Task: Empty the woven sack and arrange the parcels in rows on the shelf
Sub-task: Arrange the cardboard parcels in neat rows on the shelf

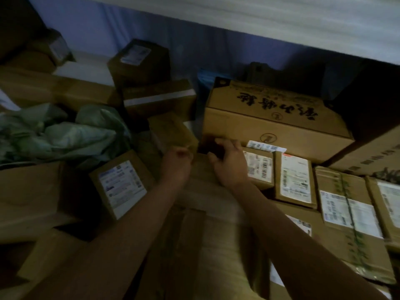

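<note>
The green woven sack (65, 135) lies crumpled at the left among cardboard parcels. My left hand (176, 163) is closed on the lower corner of a small brown parcel (172, 131), which is tilted just right of the sack. My right hand (229, 161) curls its fingers and thumb around a small dark parcel (206, 146) in front of a large printed carton (277, 118). To the right, labelled parcels lie side by side in a row: one (258, 167) against my right hand, another (295, 178), and a larger one (346, 202).
A labelled box (121, 185) sits by my left forearm. More cartons are stacked at the back (138, 61) and the left (28, 195). A long flat carton (207, 224) lies under both arms. A blue wall (194, 44) runs behind. The scene is dim and blurred.
</note>
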Demonstrator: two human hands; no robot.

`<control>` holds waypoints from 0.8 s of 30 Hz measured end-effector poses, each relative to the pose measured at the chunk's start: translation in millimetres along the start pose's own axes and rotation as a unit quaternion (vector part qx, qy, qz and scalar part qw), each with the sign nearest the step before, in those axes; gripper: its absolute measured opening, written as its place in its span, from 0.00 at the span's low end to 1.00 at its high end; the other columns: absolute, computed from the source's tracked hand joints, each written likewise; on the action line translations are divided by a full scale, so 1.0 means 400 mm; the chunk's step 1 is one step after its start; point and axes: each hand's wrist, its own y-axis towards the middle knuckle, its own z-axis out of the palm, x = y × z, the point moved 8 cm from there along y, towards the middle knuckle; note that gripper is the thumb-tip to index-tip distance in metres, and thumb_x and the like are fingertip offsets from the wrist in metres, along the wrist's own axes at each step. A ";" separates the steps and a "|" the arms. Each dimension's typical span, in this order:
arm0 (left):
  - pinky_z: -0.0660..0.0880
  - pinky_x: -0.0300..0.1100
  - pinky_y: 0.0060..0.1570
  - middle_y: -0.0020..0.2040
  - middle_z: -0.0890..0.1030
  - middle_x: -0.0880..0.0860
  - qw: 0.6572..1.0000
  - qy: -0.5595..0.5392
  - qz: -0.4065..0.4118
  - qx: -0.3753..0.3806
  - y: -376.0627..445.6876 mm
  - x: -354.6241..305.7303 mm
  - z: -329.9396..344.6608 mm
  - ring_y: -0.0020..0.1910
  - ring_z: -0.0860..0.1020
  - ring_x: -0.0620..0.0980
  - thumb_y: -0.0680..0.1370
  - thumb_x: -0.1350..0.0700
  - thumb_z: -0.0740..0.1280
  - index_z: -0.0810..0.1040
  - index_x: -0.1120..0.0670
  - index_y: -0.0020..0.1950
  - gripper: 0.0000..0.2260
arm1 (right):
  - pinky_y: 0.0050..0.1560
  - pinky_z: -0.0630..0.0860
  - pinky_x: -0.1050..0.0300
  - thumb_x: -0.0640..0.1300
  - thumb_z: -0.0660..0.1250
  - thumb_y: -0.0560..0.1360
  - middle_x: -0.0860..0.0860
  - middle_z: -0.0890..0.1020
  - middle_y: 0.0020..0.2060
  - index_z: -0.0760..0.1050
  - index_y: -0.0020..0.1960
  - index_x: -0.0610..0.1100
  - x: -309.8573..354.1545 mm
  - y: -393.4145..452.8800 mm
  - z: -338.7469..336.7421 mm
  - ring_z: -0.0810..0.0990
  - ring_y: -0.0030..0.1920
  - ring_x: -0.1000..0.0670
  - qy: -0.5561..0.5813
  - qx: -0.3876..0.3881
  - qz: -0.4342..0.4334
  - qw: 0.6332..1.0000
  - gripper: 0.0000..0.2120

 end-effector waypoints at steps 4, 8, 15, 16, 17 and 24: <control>0.70 0.43 0.50 0.49 0.74 0.53 0.999 -0.008 -0.019 -0.040 0.039 0.032 -0.132 0.48 0.73 0.51 0.81 0.56 0.56 0.75 0.56 0.56 0.10 | 0.66 0.69 0.45 0.58 0.72 0.69 0.43 0.62 0.70 0.58 0.74 0.46 0.066 0.042 0.145 0.67 0.68 0.41 0.017 0.095 0.029 0.995 0.41; 0.74 0.48 0.54 0.48 0.78 0.58 0.995 -0.060 -0.007 -0.083 0.046 0.069 -0.226 0.47 0.75 0.54 0.81 0.55 0.59 0.76 0.58 0.49 0.09 | 0.66 0.69 0.42 0.65 0.73 0.64 0.42 0.56 0.72 0.53 0.75 0.48 0.084 0.066 0.227 0.64 0.70 0.38 -0.007 0.124 0.075 0.989 0.50; 0.76 0.51 0.56 0.44 0.77 0.55 0.990 -0.110 -0.029 -0.084 0.031 0.108 -0.273 0.46 0.76 0.52 0.80 0.53 0.60 0.77 0.59 0.53 0.11 | 0.62 0.73 0.43 0.58 0.72 0.68 0.42 0.62 0.66 0.59 0.72 0.45 0.090 0.049 0.222 0.69 0.64 0.39 0.020 0.083 0.081 0.993 0.39; 0.76 0.51 0.57 0.45 0.78 0.55 0.990 -0.113 -0.029 -0.082 0.024 0.105 -0.274 0.47 0.76 0.52 0.80 0.53 0.61 0.77 0.59 0.53 0.11 | 0.59 0.74 0.46 0.57 0.72 0.69 0.42 0.63 0.65 0.60 0.71 0.45 0.083 0.041 0.203 0.70 0.62 0.41 0.045 0.062 0.087 0.993 0.37; 0.76 0.51 0.58 0.46 0.78 0.55 0.989 -0.118 -0.028 -0.080 0.020 0.101 -0.274 0.47 0.76 0.52 0.79 0.53 0.61 0.77 0.58 0.54 0.10 | 0.56 0.74 0.48 0.57 0.71 0.69 0.42 0.64 0.64 0.62 0.70 0.45 0.077 0.031 0.179 0.71 0.58 0.43 0.073 0.043 0.095 0.992 0.36; 0.74 0.56 0.60 0.50 0.80 0.58 0.994 -0.096 0.013 -0.044 -0.032 0.029 -0.229 0.53 0.77 0.57 0.79 0.52 0.57 0.73 0.48 0.39 0.10 | 0.53 0.80 0.46 0.65 0.66 0.61 0.44 0.77 0.58 0.71 0.63 0.50 0.004 -0.040 -0.001 0.80 0.54 0.45 0.256 0.004 0.134 0.957 0.34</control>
